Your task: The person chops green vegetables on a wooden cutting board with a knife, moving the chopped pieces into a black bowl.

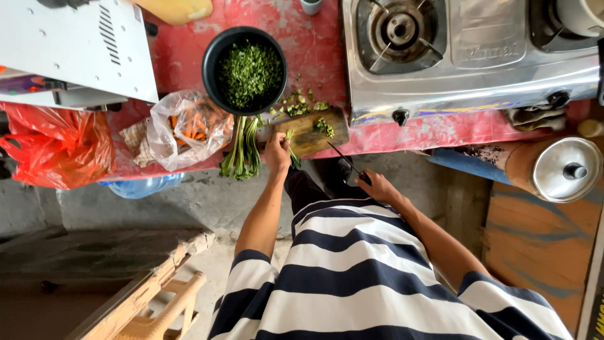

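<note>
L hand pins green stalks lengthwise on cutting board; R hand grips knife, blade angled toward them.

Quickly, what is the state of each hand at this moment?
Left hand: closed on green stalks on the cutting board.
Right hand: closed around the knife handle.

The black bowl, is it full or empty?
Nearly full: the black bowl holds chopped greens heaped close to its rim, hiding the bottom.
</note>
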